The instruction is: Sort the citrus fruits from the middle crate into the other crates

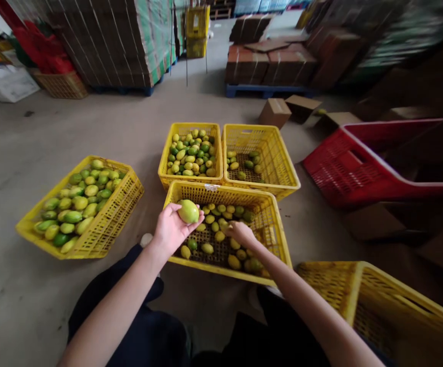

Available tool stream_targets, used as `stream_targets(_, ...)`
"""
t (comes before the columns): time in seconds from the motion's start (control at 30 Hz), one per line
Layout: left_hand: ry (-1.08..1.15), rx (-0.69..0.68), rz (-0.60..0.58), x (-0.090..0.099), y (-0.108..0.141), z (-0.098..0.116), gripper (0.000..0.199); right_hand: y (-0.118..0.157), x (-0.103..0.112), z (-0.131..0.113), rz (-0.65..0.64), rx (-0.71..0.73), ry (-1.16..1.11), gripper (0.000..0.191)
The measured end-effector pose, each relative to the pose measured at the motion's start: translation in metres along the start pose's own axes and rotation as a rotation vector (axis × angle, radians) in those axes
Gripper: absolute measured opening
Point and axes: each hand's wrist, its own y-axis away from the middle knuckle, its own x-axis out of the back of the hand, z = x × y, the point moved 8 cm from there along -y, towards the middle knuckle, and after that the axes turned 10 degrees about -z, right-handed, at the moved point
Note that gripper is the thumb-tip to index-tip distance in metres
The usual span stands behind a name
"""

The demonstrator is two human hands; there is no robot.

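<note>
Your left hand (175, 224): half-curled round yellow-green lemon (188, 211), above left side of near-middle crate (278, 239). Your right hand (240, 232): fingers bunched at lemon (226, 227) inside same crate; firm hold or mere touch, cannot tell.

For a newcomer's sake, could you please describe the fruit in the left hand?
Find the yellow crate before the person's legs. Above its left part, the left hand holds a yellow-green fruit. Unlike the fruits in the crate, it is raised and looks larger.
</note>
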Motion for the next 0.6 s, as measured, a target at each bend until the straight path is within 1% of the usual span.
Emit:
stream_targets(0.07,-0.152,-0.040,-0.046,-0.010,0.002,0.001,0.019,0.028,0.045,-0.016,0.116,0.077,-0.039,0.029)
stream_targets(0.1,-0.248,-0.079,-0.060,-0.014,0.003,0.003,0.016,0.047,0.068,-0.026,0.195,0.138,-0.082,0.032)
stream_targets(0.13,-0.347,-0.137,-0.070,-0.018,0.004,0.005,0.014,0.071,0.093,-0.037,0.327,0.266,-0.202,0.035)
stream_targets(0.17,-0.444,-0.213,-0.081,-0.023,0.005,0.008,0.016,0.096,0.114,-0.046,0.434,0.391,-0.332,0.038)
stream_targets(0.2,-0.537,-0.293,-0.102,-0.028,0.007,0.010,0.022,0.120,0.129,-0.053,0.497,0.486,-0.463,0.041)
stream_targets(0.23,-0.622,-0.366,-0.137,-0.034,0.009,0.012,0.028,0.141,0.138,-0.057,0.523,0.554,-0.592,0.043)
stream_targets(0.3,-0.788,-0.478,-0.236,-0.047,0.016,0.012,0.037,0.173,0.142,-0.065,0.511,0.641,-0.803,0.043)
stream_targets(0.33,-0.876,-0.521,-0.288,-0.054,0.020,0.011,0.040,0.184,0.141,-0.069,0.508,0.675,-0.881,0.043)
stream_targets(0.4,-1.039,-0.601,-0.361,-0.064,0.030,0.011,0.043,0.198,0.134,-0.071,0.546,0.714,-0.980,0.043)
stream_targets(0.5,-1.166,-0.715,-0.404,-0.073,0.046,0.014,0.041,0.203,0.122,-0.067,0.651,0.684,-0.985,0.046)
stream_targets(0.6,-1.167,-0.777,-0.408,-0.077,0.056,0.018,0.040,0.207,0.114,-0.062,0.747,0.639,-0.875,0.051)
